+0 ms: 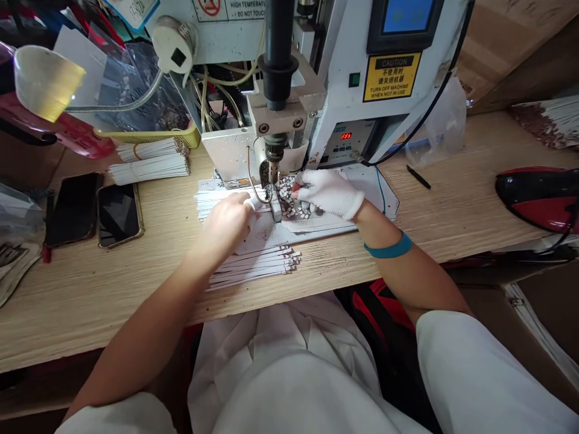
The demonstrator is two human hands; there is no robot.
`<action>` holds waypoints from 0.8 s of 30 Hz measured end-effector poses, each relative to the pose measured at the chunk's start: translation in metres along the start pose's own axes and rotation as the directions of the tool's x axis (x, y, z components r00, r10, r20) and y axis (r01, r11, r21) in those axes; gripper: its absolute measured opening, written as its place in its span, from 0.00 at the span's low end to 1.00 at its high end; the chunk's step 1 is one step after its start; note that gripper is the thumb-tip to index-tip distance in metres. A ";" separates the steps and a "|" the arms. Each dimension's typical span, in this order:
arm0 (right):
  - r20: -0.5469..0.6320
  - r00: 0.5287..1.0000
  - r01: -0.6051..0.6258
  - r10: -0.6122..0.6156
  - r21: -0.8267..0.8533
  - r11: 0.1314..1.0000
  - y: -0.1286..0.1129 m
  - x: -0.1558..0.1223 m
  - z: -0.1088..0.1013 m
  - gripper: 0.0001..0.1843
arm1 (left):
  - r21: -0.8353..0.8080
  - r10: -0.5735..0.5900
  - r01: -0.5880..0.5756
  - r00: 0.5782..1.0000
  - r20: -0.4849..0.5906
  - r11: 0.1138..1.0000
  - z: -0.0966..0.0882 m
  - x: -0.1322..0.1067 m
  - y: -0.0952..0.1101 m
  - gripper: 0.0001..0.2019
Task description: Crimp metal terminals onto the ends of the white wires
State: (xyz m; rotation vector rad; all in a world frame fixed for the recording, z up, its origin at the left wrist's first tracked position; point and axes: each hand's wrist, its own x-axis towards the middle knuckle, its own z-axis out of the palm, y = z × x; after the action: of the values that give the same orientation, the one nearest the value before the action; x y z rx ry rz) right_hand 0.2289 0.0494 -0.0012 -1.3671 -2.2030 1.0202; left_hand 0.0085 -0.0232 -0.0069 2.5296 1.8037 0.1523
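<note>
White strips [212,204] lie under the left grip [224,224].

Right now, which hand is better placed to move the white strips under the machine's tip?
Probably the left: the left hand lies on the white strips beside the machine's tip. The gloved right hand is on the speckled sheet on the tip's other side.

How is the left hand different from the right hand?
The right hand wears a white knit glove, but the left hand looks bare. The right wrist has a teal wristband; the left wrist has none showing. The right hand is at speckled red-and-white strips, the left at white paper strips. Both work beneath a white benchtop machine.
</note>
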 end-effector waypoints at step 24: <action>-0.137 0.977 0.147 -0.163 -0.116 0.982 -0.001 -0.004 -0.007 0.09 | 0.137 0.057 -0.067 0.996 0.073 0.988 -0.013 -0.005 -0.010 0.12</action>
State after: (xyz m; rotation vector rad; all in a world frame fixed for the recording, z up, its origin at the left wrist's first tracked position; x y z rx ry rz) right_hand 0.2340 0.0482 0.0046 -1.2470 -2.2404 0.7347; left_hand -0.0043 -0.0253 0.0047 2.6499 1.7705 -0.0609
